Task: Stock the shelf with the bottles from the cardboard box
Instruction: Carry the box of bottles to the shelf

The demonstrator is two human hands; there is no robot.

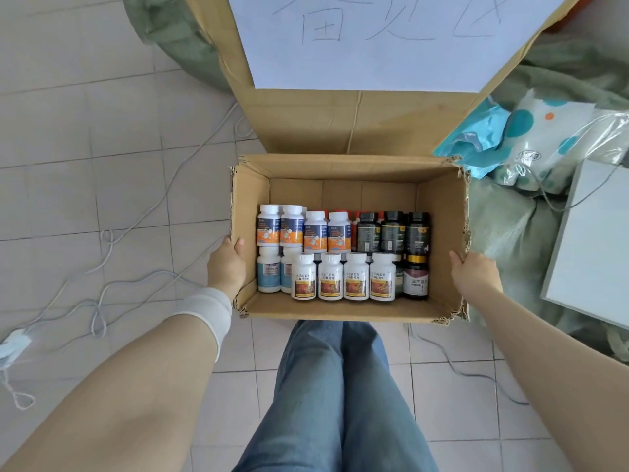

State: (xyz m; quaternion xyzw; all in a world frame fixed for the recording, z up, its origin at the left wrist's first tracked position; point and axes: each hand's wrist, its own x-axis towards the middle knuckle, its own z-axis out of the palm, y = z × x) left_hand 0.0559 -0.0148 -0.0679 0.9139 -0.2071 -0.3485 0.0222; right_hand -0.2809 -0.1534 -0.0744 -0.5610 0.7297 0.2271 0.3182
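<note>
An open cardboard box (250,199) sits in front of my legs, filled with several bottles. White bottles with red-brown labels (330,277) line the near row, white bottles with blue and orange labels (292,226) the far left, black bottles (391,233) the far right. My left hand (226,267) grips the box's left wall, thumb over the rim. My right hand (474,274) grips the right wall the same way. No shelf is in view.
A larger cardboard box (340,120) with a white handwritten sheet (391,39) stands just behind. Green sacks (503,233), plastic-wrapped packages (544,137) and a grey-white panel (592,247) crowd the right. White cables (112,240) trail across the tiled floor at the left.
</note>
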